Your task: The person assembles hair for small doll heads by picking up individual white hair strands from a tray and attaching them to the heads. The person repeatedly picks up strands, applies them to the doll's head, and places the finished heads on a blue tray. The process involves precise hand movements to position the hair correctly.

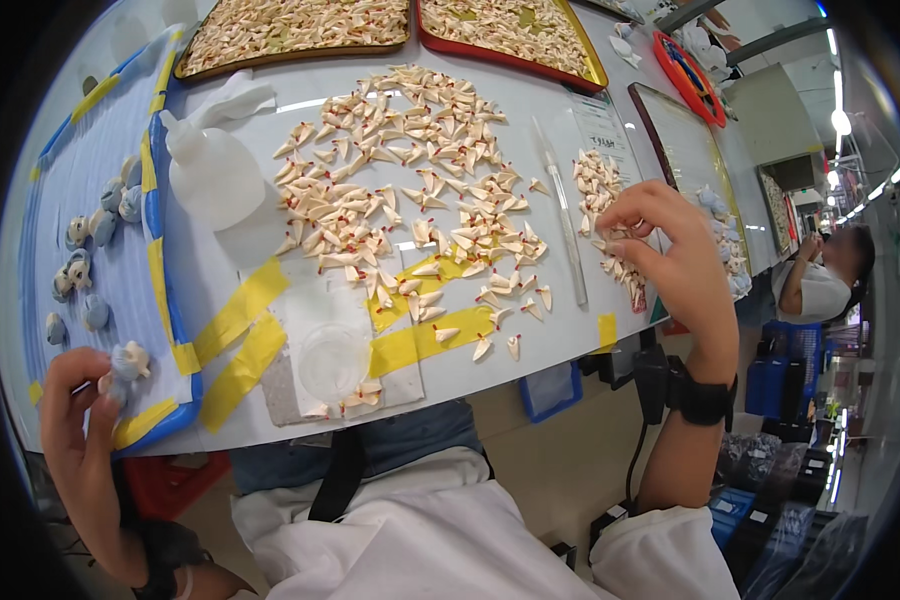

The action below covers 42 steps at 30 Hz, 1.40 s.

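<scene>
Left hand (75, 405) pinched a small blue-and-cream figurine (122, 365) between thumb and fingertips, at the near corner of the blue mat (100, 160). Right hand (665, 250) hovered with fingers curled over a small pile of cream pointed pieces (602, 190); whether it held one could not be told. Risks: the tiny figurine looked easy to drop off the table edge, and a sleeve or wrist could scatter the loose pieces. Pieces looked hard, cone-like, red-tipped. White squeeze bottle (210, 170) smooth plastic; yellow tape strips (240, 335) matte.
</scene>
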Available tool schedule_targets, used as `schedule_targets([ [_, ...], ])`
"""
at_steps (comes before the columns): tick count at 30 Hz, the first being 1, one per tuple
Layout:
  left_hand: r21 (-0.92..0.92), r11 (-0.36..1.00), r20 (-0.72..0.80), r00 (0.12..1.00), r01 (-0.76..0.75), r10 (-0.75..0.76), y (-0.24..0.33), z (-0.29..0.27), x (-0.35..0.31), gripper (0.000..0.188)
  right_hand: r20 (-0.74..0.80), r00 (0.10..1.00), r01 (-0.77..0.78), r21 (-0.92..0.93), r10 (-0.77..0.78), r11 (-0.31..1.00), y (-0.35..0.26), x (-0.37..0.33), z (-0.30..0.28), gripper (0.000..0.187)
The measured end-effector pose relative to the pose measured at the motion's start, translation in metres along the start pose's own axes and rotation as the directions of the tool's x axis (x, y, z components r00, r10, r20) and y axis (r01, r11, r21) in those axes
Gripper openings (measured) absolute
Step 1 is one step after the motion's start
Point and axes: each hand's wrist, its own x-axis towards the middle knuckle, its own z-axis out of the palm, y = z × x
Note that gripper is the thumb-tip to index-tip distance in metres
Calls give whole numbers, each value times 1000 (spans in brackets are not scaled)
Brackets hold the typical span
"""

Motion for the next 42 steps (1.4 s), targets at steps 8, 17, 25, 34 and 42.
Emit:
schedule_targets([
  [8,-113,993,77,997,32,-23,8,6,7,15,-101,995,-14,-82,5,997,11,4,4,12],
  [17,-104,955,-346,910,-279,228,-9,12,-14,30,-337,916,-59,427,219,903,-11,-25,-2,10],
  [25,-761,649,-98,992,-20,-83,51,62,-30,49,-214,977,146,660,-2,737,-53,-34,26,15],
  [34,-842,539,24,996,-25,83,56,90,-31,37,-49,971,221,551,-233,805,-117,-8,59,15],
  [42,-875,483,118,975,13,188,43,84,-31,41,9,893,449,73,-450,891,-143,2,72,17],
])
